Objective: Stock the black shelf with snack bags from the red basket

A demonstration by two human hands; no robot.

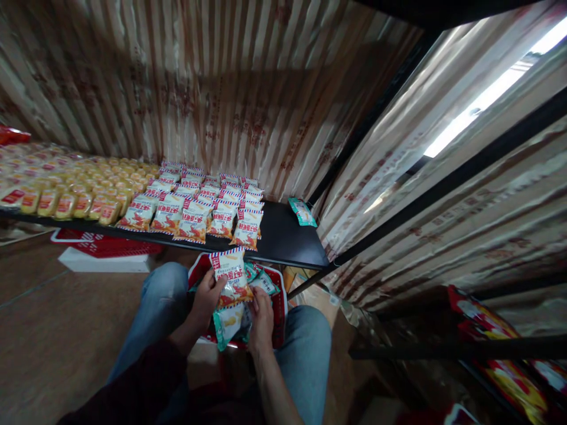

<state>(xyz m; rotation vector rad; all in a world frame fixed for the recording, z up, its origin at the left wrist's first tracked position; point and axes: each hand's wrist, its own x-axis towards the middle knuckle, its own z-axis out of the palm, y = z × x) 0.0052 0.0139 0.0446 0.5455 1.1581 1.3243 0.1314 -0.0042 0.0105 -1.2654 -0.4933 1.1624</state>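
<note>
A white and orange snack bag (pixel 231 276) with red lettering is held up over a red basket (pixel 280 321) between my knees. My left hand (pixel 207 298) grips the bag's left side, its thumb across the front. At the lower right corner, my right hand (pixel 261 316) has its fingers closed on the same bag. Teal and white snack bags (pixel 227 326) lie in the basket beneath, partly covered by the held bag and my hands. Just beyond, rows of matching white and orange bags (pixel 194 219) stand on a black shelf (pixel 283 236).
Yellow packaged snacks (pixel 82 200) fill the shelf's left part. One teal bag (pixel 303 212) lies near its right end. Below on the left, another red basket (pixel 119 246) rests on a white box (pixel 104 261). A black shelf post (pixel 314 280) and red and yellow packages (pixel 514 378) are on the right.
</note>
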